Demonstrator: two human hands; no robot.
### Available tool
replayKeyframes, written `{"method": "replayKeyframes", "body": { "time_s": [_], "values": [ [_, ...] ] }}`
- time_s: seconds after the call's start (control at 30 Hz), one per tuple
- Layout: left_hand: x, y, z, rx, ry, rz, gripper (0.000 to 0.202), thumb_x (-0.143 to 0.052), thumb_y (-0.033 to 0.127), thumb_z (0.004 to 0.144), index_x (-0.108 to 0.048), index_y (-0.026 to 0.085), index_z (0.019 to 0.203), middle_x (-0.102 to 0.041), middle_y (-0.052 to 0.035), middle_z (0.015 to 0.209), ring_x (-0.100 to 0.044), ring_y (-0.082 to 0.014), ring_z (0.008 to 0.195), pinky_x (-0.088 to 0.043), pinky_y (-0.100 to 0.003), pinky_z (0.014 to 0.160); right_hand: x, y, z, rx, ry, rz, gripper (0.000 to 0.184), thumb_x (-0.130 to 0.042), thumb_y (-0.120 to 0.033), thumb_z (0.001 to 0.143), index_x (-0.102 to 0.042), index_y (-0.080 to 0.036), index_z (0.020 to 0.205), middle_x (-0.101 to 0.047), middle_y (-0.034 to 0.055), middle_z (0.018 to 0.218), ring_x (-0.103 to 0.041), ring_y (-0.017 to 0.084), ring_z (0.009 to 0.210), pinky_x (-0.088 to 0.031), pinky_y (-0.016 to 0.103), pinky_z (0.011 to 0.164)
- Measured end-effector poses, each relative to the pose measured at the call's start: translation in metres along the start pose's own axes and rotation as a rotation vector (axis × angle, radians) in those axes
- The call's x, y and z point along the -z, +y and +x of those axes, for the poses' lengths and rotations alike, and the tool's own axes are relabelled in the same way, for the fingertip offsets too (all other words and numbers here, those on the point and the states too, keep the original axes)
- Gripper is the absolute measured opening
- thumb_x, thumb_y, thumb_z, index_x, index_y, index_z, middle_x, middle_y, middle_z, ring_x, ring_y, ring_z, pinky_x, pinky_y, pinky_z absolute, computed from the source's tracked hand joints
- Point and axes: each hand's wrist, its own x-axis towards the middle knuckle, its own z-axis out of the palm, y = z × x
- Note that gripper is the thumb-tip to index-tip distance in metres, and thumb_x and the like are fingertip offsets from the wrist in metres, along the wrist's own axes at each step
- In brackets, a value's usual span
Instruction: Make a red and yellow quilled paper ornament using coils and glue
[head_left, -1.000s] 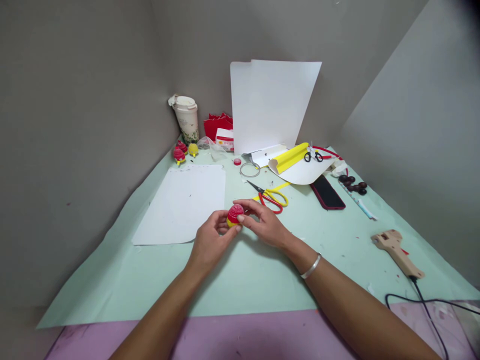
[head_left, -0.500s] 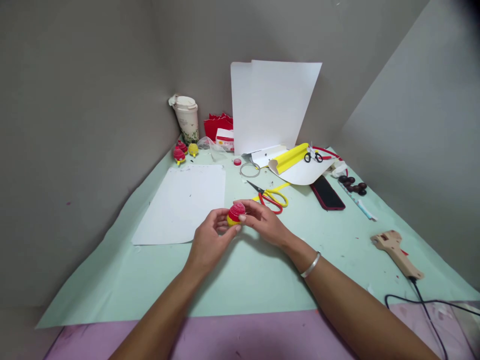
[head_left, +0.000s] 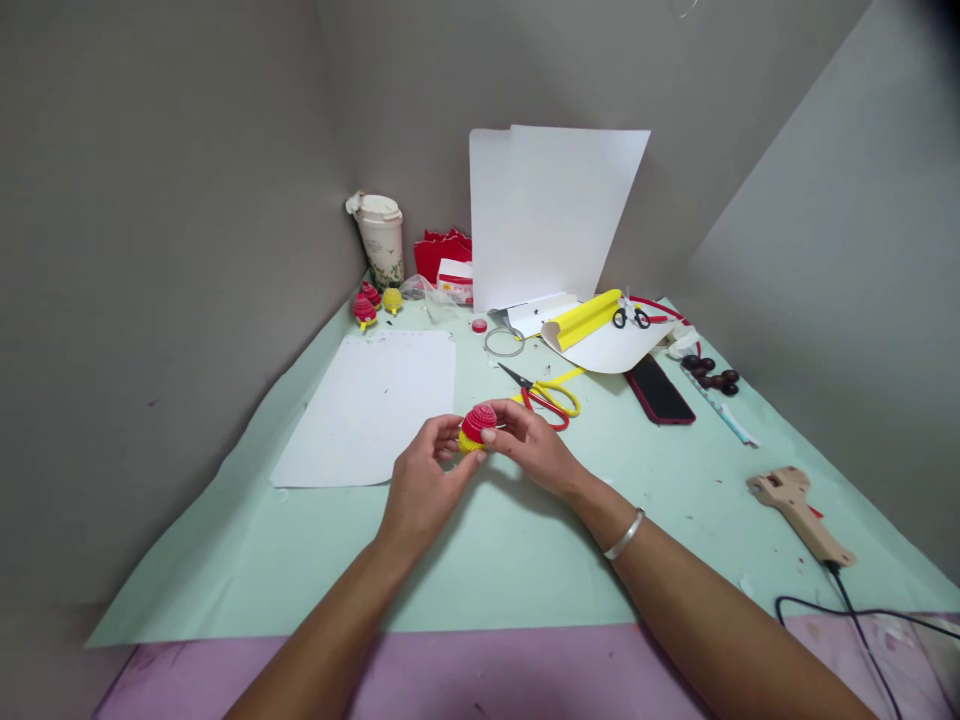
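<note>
A small red and yellow ball-shaped paper ornament is held just above the pale green sheet near the table's middle. My left hand pinches it from the left and below. My right hand grips it from the right, fingers curled round its red upper half. A silver bracelet circles my right wrist. Red and yellow scissors lie just behind my right hand.
A white sheet lies left of the hands. At the back stand a cup, red packets, upright white card, rolled yellow paper, small ornaments. A phone and glue gun lie on the right.
The ornament has turned slightly between my fingers and the whole view has shifted a little to the right. Both hands stay on it.
</note>
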Motion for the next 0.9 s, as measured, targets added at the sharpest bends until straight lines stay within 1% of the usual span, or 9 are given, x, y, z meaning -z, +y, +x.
{"method": "replayKeyframes", "body": {
  "time_s": [0.4, 0.73, 0.9],
  "values": [
    [-0.0001, -0.0017, 0.0006, -0.033, 0.003, -0.041, 0.038, -0.071, 0.042, 0.076, -0.061, 0.023, 0.108, -0.070, -0.0051, 0.106, -0.065, -0.0206, 0.092, -0.051, -0.036, 0.086, -0.0035, 0.0018, 0.0004, 0.001, 0.062, -0.046, 0.034, -0.068, -0.042, 0.085, -0.060, -0.020, 0.110, -0.066, 0.0075, 0.111, -0.062, 0.021, 0.104, -0.049, 0.037, 0.091],
    [-0.0013, -0.0058, 0.0013, -0.039, -0.023, -0.094, 0.038, -0.070, 0.043, 0.078, -0.061, 0.024, 0.110, -0.070, -0.0047, 0.112, -0.066, -0.0197, 0.094, -0.052, -0.036, 0.088, -0.0038, 0.0027, 0.0008, -0.008, 0.055, -0.055, 0.033, -0.069, -0.040, 0.085, -0.059, -0.021, 0.109, -0.066, 0.0073, 0.111, -0.062, 0.021, 0.104, -0.049, 0.037, 0.090],
    [-0.0006, -0.0052, 0.0010, -0.037, -0.048, -0.137, 0.037, -0.067, 0.042, 0.081, -0.062, 0.024, 0.114, -0.070, -0.0053, 0.116, -0.067, -0.0203, 0.097, -0.051, -0.036, 0.091, -0.0046, 0.0034, 0.0009, -0.002, 0.074, -0.082, 0.032, -0.070, -0.038, 0.084, -0.059, -0.020, 0.109, -0.066, 0.0067, 0.109, -0.063, 0.020, 0.102, -0.050, 0.036, 0.090]
  ]
}}
